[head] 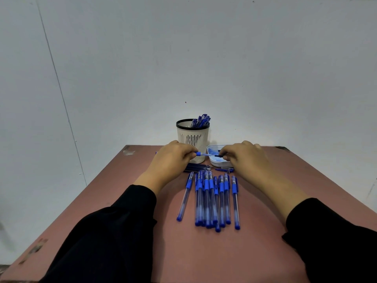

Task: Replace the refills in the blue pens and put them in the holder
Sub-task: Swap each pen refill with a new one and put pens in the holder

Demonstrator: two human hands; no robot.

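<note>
I hold one blue pen [205, 154] level in front of the holder, with my left hand [173, 160] pinching its left end and my right hand [244, 158] gripping its dark right end. The white slotted holder [192, 137] with a black rim stands at the table's far edge and has several blue pens [201, 120] in it. A row of several capped blue pens [212, 199] lies on the table below my hands. A bundle of dark blue refills [196, 167] lies under my left hand.
A shallow white tray [212, 158] with blue contents sits right of the holder, partly behind my right hand. One loose blue pen part [224, 170] lies in front of the tray. The reddish-brown table [204, 252] stands against a pale wall.
</note>
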